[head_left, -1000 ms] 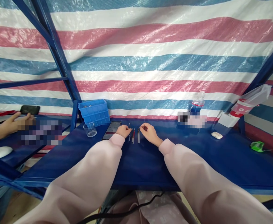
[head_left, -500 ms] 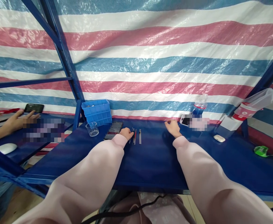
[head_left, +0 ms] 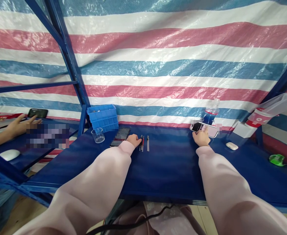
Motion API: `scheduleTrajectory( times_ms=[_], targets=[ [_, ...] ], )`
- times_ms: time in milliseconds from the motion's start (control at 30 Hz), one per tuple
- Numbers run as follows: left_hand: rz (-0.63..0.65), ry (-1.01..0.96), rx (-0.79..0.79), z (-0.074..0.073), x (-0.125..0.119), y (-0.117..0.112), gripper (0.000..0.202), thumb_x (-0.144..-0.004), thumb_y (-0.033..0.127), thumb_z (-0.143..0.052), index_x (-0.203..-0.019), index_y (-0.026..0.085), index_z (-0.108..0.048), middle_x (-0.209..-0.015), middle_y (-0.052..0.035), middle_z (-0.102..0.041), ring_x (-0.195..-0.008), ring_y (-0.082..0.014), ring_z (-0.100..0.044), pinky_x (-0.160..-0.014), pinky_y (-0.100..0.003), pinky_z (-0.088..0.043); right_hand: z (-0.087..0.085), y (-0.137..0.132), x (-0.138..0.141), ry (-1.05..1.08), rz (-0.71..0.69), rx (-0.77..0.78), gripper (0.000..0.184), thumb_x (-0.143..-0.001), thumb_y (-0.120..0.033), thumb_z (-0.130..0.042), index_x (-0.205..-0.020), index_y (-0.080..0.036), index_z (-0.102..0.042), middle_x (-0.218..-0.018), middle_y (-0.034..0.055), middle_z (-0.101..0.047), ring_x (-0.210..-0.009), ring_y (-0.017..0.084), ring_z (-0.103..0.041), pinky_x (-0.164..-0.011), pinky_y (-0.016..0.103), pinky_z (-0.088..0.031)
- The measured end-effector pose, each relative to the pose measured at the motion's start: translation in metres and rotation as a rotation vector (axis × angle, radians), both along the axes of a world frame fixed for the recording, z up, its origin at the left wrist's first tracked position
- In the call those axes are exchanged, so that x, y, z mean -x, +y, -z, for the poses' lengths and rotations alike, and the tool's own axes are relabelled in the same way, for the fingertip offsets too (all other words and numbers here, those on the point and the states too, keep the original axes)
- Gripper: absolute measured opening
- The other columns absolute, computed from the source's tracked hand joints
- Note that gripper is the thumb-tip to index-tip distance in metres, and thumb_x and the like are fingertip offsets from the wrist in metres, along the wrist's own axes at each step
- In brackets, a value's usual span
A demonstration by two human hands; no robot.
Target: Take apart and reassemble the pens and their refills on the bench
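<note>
Ok, here's the bench as it stands, head cam looking down at the blue table (head_left: 170, 176). The left hand (head_left: 134, 140) is resting palm-down around 12 o'clock, loosely curled. I can't spot anything in it, but the fingers hide enough that I can't swear to it. It's sitting just beside 3 slim pen-like rods (head_left: 147, 143), one marked red, all lying side by side and pointing towards 12 o'clock. None of them is being held, so as things lie, the row is sitting untouched on the tabletop.

The right hand (head_left: 201, 137) is up at about 1 o'clock, with its fingers pressing against a tilted smartphone (head_left: 199, 127). A pixelated patch is covering part of that area, so I can't tell if it's an actual grip.

Around them, a second smartphone (head_left: 120, 137) is lying at 11 o'clock, just past the left hand, with a clear plastic beaker (head_left: 98, 135) and a blue compartment organiser (head_left: 102, 118) beyond it. A water bottle (head_left: 211, 112) is standing behind the tilted phone, and a white earbud case (head_left: 231, 146) is sitting off at 2 o'clock. Over at 10 o'clock, a co-worker's hand (head_left: 23, 126) is resting near a black phone (head_left: 37, 113).
</note>
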State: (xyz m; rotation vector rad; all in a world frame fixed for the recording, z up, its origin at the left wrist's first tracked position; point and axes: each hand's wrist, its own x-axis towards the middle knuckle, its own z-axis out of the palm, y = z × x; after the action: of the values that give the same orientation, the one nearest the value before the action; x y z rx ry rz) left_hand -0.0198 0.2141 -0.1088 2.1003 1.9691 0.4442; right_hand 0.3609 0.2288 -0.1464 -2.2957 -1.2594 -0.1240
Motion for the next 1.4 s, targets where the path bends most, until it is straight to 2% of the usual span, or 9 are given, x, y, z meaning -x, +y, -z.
scheduleTrajectory(
  times_ms=[133,267,333,433,567,667,800,1033,1400],
  targets=[
    [0.008,-0.029,-0.003,-0.0004,-0.0002,0.0,0.023,-0.071,0.031,-0.054,-0.053,0.018,-0.049,-0.063,-0.0058,-0.06,-0.067,-0.0204,-0.059,-0.056,-0.026,-0.04,-0.0009,0.0023,0.0,-0.016,0.01,0.061,0.038,-0.079,-0.04,-0.044,-0.098,-0.014,-0.063,-0.142,0.0166,-0.017,-0.113,0.034,-0.042,-0.082,0.047,-0.042],
    [0.005,-0.024,-0.031,0.0013,0.0004,0.0014,0.022,-0.069,0.031,-0.055,-0.053,0.018,-0.051,-0.059,-0.0045,-0.059,-0.064,-0.0191,-0.058,-0.054,-0.025,-0.039,-0.0013,0.0043,0.0032,-0.02,0.027,0.132,0.038,-0.078,-0.039,-0.043,-0.096,-0.013,-0.064,-0.109,0.019,-0.054,-0.108,0.034,-0.046,-0.082,0.046,-0.039],
    [0.014,-0.012,-0.034,0.0027,0.0011,0.0027,0.022,-0.069,0.032,-0.054,-0.053,0.018,-0.052,-0.058,-0.0041,-0.058,-0.063,-0.0182,-0.058,-0.054,-0.024,-0.04,-0.0007,0.0047,0.0046,-0.03,0.032,0.143,0.037,-0.078,-0.037,-0.042,-0.094,-0.012,-0.064,-0.097,0.0173,-0.059,-0.105,0.033,-0.048,-0.083,0.046,-0.038],
    [0.027,0.004,-0.03,0.0043,0.0021,0.0044,0.023,-0.071,0.033,-0.054,-0.054,0.018,-0.052,-0.059,-0.0047,-0.059,-0.062,-0.0181,-0.058,-0.055,-0.024,-0.04,0.0011,0.0038,0.0061,-0.06,0.033,0.113,0.037,-0.078,-0.036,-0.041,-0.095,-0.012,-0.064,-0.108,0.0178,-0.055,-0.105,0.032,-0.048,-0.084,0.044,-0.037],
    [0.033,0.005,-0.032,0.0047,0.0022,0.0049,0.024,-0.071,0.033,-0.054,-0.053,0.018,-0.051,-0.06,-0.0056,-0.06,-0.063,-0.0189,-0.058,-0.057,-0.025,-0.041,0.0035,0.0024,0.0073,-0.073,0.008,0.07,0.038,-0.08,-0.037,-0.042,-0.101,-0.012,-0.06,-0.134,0.0187,-0.034,-0.112,0.032,-0.043,-0.088,0.044,-0.034],
    [0.029,-0.001,-0.037,0.0039,0.0019,0.0041,0.024,-0.071,0.032,-0.054,-0.052,0.018,-0.051,-0.059,-0.0052,-0.06,-0.063,-0.0185,-0.058,-0.058,-0.025,-0.041,0.0044,0.0029,0.0072,-0.034,0.024,0.066,0.038,-0.079,-0.036,-0.044,-0.105,-0.012,-0.058,-0.139,0.0198,-0.024,-0.115,0.032,-0.041,-0.09,0.045,-0.032],
    [0.025,0.01,-0.04,0.003,0.0016,0.0033,0.022,-0.07,0.032,-0.054,-0.053,0.018,-0.053,-0.058,-0.0045,-0.06,-0.063,-0.018,-0.058,-0.057,-0.024,-0.042,0.0049,0.0046,0.0055,-0.003,0.03,0.079,0.038,-0.079,-0.038,-0.044,-0.105,-0.013,-0.056,-0.137,0.0207,-0.027,-0.115,0.033,-0.041,-0.09,0.046,-0.031],
    [0.032,0.016,-0.028,0.0037,0.002,0.004,0.022,-0.072,0.033,-0.054,-0.055,0.018,-0.056,-0.061,-0.0054,-0.061,-0.064,-0.0189,-0.059,-0.059,-0.025,-0.042,0.0047,0.0036,0.0056,-0.015,0.033,0.105,0.038,-0.08,-0.039,-0.043,-0.102,-0.012,-0.057,-0.116,0.0178,-0.049,-0.109,0.031,-0.045,-0.089,0.044,-0.032],
    [0.045,0.044,-0.003,0.0021,0.0019,0.0025,0.024,-0.075,0.035,-0.05,-0.059,0.018,-0.056,-0.066,-0.0068,-0.062,-0.068,-0.0197,-0.059,-0.06,-0.025,-0.042,0.0028,0.0039,0.0019,-0.022,0.029,0.017,0.034,-0.079,-0.037,-0.044,-0.098,-0.015,-0.062,-0.14,0.0159,-0.024,-0.116,0.032,-0.039,-0.091,0.046,-0.03]
  ],
)
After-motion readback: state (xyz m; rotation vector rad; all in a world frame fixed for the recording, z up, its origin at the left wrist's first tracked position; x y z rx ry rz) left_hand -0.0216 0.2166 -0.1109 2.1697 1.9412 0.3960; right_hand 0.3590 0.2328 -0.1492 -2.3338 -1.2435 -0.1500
